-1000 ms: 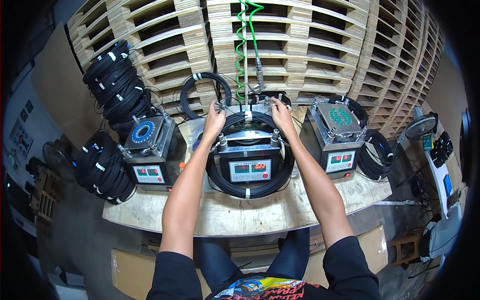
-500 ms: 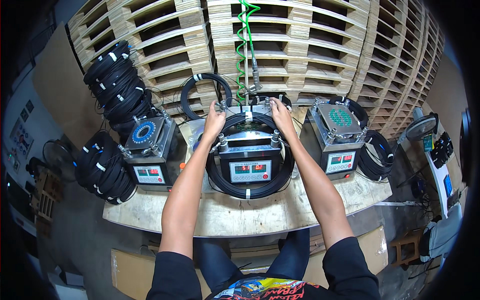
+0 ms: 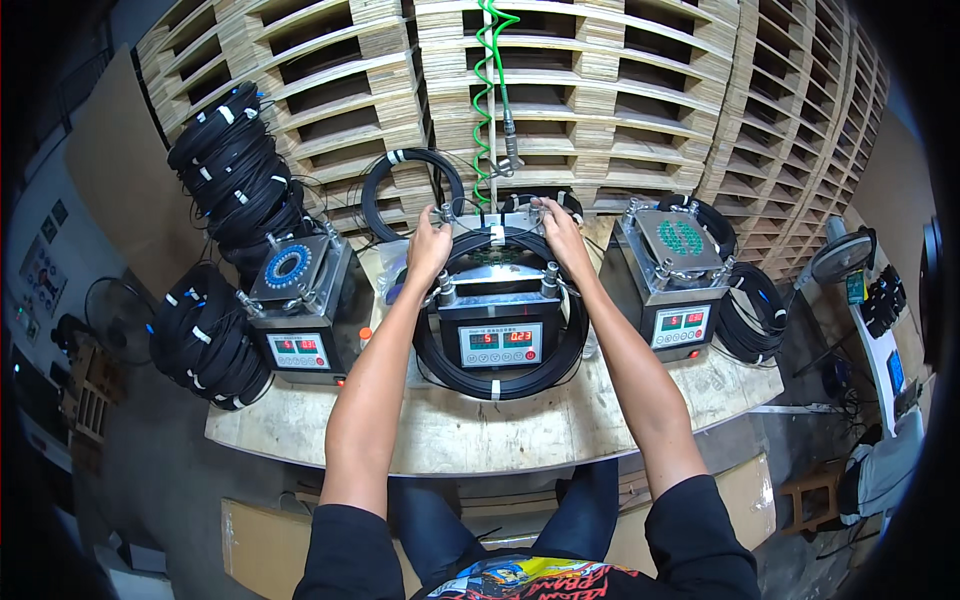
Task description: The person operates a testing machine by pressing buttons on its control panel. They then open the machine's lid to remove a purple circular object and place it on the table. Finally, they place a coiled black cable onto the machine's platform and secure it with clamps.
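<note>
A boxy polishing machine (image 3: 497,310) with a lit display stands in front of me, with a black cable coil (image 3: 440,362) looped around it. My left hand (image 3: 431,246) has its thumb and fingers around the metal post (image 3: 447,213) at the far left corner of the machine's top. At the far right corner, my right hand (image 3: 563,235) grips the matching post (image 3: 536,209), partly hidden by the fingers. Two more metal posts stand at the near corners. The middle of the top plate is partly covered by the coil.
Similar machines stand at left (image 3: 298,310) and right (image 3: 680,285), one with a blue ring, the other with a green pattern. Cable coils are stacked (image 3: 235,170) at the far left. A green spiral air hose (image 3: 482,100) hangs before wooden pallets (image 3: 640,90).
Both hands stay at the far posts, with only slight finger movement. The digits on the machines' displays have changed.
</note>
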### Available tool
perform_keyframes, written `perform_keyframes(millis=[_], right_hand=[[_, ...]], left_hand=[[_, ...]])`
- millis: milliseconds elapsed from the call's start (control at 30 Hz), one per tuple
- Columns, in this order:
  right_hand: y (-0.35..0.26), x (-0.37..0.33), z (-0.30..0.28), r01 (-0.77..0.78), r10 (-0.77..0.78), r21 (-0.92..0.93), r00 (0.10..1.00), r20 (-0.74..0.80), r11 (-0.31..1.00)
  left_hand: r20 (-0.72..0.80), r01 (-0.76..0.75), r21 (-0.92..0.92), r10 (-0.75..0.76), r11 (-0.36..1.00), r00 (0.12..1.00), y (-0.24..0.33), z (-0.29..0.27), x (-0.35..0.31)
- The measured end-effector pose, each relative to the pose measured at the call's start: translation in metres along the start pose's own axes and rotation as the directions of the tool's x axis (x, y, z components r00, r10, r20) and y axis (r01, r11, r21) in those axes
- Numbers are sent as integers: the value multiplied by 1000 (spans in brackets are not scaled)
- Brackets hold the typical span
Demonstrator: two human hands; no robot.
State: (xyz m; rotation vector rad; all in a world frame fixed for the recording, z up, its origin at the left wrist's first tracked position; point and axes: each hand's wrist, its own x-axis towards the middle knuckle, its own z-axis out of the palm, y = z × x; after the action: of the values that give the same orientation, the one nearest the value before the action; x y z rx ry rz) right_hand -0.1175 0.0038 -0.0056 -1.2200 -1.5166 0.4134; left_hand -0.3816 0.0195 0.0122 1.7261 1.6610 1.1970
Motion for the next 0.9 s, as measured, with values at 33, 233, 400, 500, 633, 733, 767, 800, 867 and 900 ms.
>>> perform_keyframes(millis=[33,233,400,500,633,733,767,800,867,900], right_hand=[[-2,-1,0,1,-1,3,1000,7,1000],[1,-2,2,-74,71,-135,997,-28,988],[2,-1,11,-59,23,-293,992,-122,954],[-19,-1,15,-330,308,-340,944,-121,880],[-31,-10,15,-265,209,-302,956,-205,916],[-14,-11,7,-149,75,-314,969,-234,938],[-17,-11,9,-118,46,-314,972,-228,942],[-19,-12,10,-136,71,-315,975,-209,939],[-22,-12,11,-172,122,-322,978,-168,931],[-22,-12,12,-160,110,-338,981,-162,928]], left_hand=[[-5,-16,-20,16,1000,1000,-1,0,0],[3,-101,-105,102,989,995,-1,-1,-1],[-54,-91,18,92,996,994,9,3,-7],[-126,-91,94,102,991,987,9,5,-14],[-177,-53,117,74,992,981,7,5,-15],[-135,6,89,6,996,991,21,7,-21],[-129,32,99,-19,995,991,20,5,-21],[-123,58,109,-44,992,991,20,2,-20],[-94,27,69,-20,997,995,17,0,-19],[-80,13,48,-9,999,997,15,-1,-19]])
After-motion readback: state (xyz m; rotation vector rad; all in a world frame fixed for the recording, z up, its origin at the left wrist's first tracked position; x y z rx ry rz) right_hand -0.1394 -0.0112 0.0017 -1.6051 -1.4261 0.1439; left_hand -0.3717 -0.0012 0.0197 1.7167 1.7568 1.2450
